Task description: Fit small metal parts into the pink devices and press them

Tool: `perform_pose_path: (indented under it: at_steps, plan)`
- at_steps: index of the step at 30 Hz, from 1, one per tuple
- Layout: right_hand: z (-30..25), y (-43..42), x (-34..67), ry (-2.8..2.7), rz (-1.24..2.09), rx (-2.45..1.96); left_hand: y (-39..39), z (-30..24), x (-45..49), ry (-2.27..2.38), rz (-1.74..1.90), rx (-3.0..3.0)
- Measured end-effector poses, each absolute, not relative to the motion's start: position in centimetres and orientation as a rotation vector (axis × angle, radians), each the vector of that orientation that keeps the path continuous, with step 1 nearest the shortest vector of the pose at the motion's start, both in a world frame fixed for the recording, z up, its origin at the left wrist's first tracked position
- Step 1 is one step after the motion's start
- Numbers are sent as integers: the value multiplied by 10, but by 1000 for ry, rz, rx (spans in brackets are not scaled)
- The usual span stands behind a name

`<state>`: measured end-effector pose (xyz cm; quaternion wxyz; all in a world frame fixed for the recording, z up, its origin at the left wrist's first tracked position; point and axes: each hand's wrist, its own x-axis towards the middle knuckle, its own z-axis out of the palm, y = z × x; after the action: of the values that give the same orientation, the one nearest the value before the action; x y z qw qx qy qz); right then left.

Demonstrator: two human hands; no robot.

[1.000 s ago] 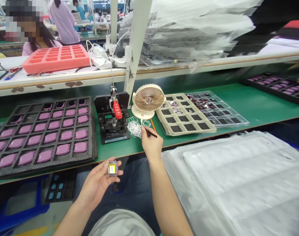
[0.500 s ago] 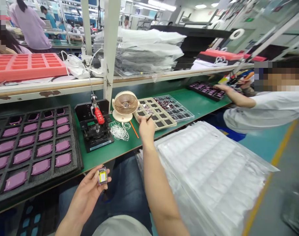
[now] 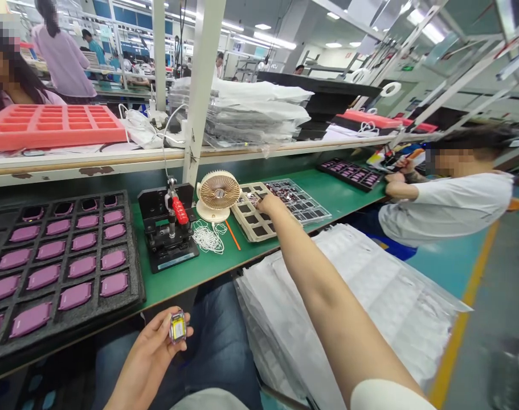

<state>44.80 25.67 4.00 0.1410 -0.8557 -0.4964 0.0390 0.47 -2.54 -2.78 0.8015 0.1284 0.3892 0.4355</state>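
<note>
My left hand (image 3: 153, 348) is low over my lap, fingers pinched on a small purple case with a yellow inside (image 3: 178, 327). My right hand (image 3: 270, 204) reaches far out over the beige compartment tray (image 3: 254, 221), next to small dark parts (image 3: 251, 199) lying in its far cells. Its fingers are closed; the thin dark stick it held earlier is hidden now. A clear tray of small parts (image 3: 299, 200) lies just beyond the beige one.
A black foam tray of purple cases (image 3: 62, 256) fills the left. A black press with a red handle (image 3: 168, 228), white loops (image 3: 207, 237), an orange stick (image 3: 232, 234) and a small fan (image 3: 219, 193) stand mid-bench. Bagged clear trays (image 3: 362, 302) lie at right. A co-worker (image 3: 447, 193) sits further right.
My right hand moved from the white loops, past the fan, out over the beige tray. My view swung up and right. The left hand kept still with the case.
</note>
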Motion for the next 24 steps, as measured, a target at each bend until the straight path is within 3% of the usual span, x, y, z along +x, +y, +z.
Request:
perform_pose_path:
  at_steps: [14, 24]
  plan:
    - [43, 253, 473, -1447, 206, -2586, -24, -33, 27, 838, 887, 271]
    - [105, 194, 397, -1295, 83, -2298, 0, -14, 33, 735, 1070, 322]
